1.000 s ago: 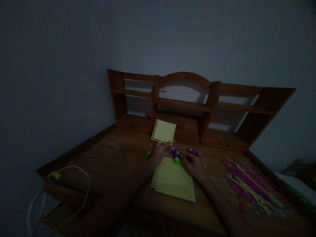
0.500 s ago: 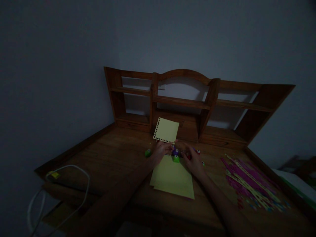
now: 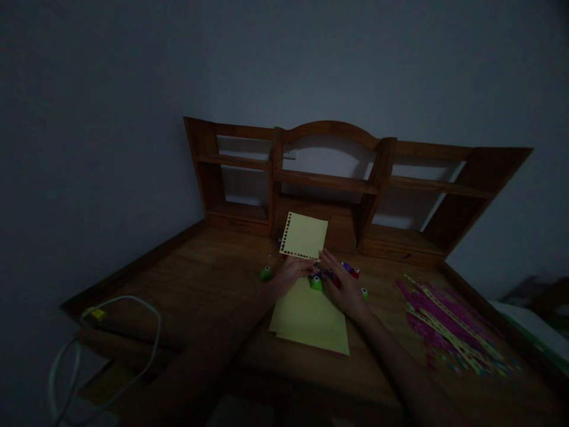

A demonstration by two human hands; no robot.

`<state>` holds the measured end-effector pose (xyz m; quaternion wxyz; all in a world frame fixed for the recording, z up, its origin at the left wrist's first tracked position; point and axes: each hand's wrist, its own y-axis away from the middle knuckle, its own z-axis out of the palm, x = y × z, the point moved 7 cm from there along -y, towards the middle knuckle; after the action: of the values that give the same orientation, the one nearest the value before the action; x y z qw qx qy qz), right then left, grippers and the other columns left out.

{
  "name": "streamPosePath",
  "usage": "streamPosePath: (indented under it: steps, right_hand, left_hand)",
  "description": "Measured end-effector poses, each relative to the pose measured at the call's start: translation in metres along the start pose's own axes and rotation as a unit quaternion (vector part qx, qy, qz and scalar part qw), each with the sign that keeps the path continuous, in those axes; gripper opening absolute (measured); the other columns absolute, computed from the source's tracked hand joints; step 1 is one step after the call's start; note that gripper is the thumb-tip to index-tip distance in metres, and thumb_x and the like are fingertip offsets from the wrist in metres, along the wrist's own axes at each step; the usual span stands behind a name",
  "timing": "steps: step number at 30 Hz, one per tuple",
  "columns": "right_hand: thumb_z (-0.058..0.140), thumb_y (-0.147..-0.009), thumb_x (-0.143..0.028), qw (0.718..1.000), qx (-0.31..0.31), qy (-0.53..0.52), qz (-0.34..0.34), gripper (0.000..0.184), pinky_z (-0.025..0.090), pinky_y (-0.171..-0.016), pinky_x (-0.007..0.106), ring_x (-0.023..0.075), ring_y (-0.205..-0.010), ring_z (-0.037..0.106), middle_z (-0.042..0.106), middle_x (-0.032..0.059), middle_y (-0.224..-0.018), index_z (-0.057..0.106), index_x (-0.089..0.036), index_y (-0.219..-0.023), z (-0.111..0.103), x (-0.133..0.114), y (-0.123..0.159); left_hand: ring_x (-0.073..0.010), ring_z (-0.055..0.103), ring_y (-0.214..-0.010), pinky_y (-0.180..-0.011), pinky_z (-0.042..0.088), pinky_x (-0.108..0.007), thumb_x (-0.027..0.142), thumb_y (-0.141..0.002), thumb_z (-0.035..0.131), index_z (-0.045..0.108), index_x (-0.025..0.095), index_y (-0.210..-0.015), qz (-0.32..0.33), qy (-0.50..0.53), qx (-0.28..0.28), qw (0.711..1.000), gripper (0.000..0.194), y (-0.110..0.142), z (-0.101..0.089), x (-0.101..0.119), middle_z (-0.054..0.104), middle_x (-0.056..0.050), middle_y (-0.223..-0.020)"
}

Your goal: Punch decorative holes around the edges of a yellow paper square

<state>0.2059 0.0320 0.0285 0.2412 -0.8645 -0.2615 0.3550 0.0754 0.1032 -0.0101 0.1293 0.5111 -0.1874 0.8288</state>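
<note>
My left hand is closed on the lower edge of a pale yellow paper sheet, held up at a tilt. Punched holes run along the sheet's left and bottom edges. My right hand has its fingers stretched out, with the fingertips by the sheet's lower right corner; whether they touch it is hard to see. Between my hands stands a green craft punch with an eye-like dot, among purple and red ones partly hidden by my fingers. More yellow sheets lie stacked below my hands.
Another green punch stands left of my hand, and a red punch to the right. Punched pink and yellow paper strips lie scattered at the right with small bits. A wooden shelf backs the desk; a white cable loops at the left.
My right hand has moved up from beside the punches to the held sheet's lower right corner. The sheet has shifted slightly to the right with my left hand.
</note>
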Motion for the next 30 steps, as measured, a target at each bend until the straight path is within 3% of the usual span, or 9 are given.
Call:
streamPosePath:
  steps: [10,18,25,30]
  right_hand:
    - [0.044,-0.089,-0.014,1.000,-0.008,-0.004,-0.004,0.064,0.032,-0.113,0.042,0.0195,-0.139,0.032,0.030,-0.0007,-0.154,0.027,-0.031,-0.148,0.000,0.001,0.000]
    - [0.044,-0.089,-0.016,1.000,-0.014,-0.004,0.000,0.064,0.033,-0.112,0.042,0.0200,-0.138,0.035,0.036,-0.0008,-0.151,0.025,-0.032,-0.149,0.001,0.000,0.001]
    - [0.045,-0.089,-0.016,1.000,-0.007,-0.009,0.000,0.065,0.035,-0.111,0.040,0.0199,-0.136,0.038,0.037,-0.0010,-0.150,0.026,-0.031,-0.149,0.000,-0.002,0.001]
    - [0.045,-0.089,-0.016,1.000,0.001,-0.012,-0.004,0.064,0.033,-0.112,0.041,0.0197,-0.136,0.037,0.035,-0.0017,-0.151,0.025,-0.031,-0.149,0.000,0.001,0.001]
  left_hand:
    - [-0.0157,0.057,-0.067,-0.071,0.046,-0.031,0.030,-0.071,0.074,0.067,0.012,-0.091,-0.006,-0.018,-0.030,0.999,0.028,0.003,0.006,-0.001,0.068,-0.009,-0.086]
    - [-0.0164,0.057,-0.065,-0.067,0.045,-0.031,0.029,-0.075,0.071,0.067,0.011,-0.089,-0.031,-0.036,-0.041,0.998,0.023,0.006,0.009,-0.005,0.067,-0.008,-0.080]
    - [-0.0157,0.057,-0.063,-0.064,0.046,-0.030,0.030,-0.073,0.073,0.064,0.012,-0.102,-0.020,-0.042,-0.036,0.998,0.036,0.007,0.011,-0.001,0.067,-0.008,-0.082]
    - [-0.0142,0.059,-0.062,-0.062,0.048,-0.029,0.034,-0.069,0.078,0.065,0.011,-0.101,-0.004,-0.042,-0.039,0.998,0.042,0.003,0.009,-0.002,0.067,-0.007,-0.083]
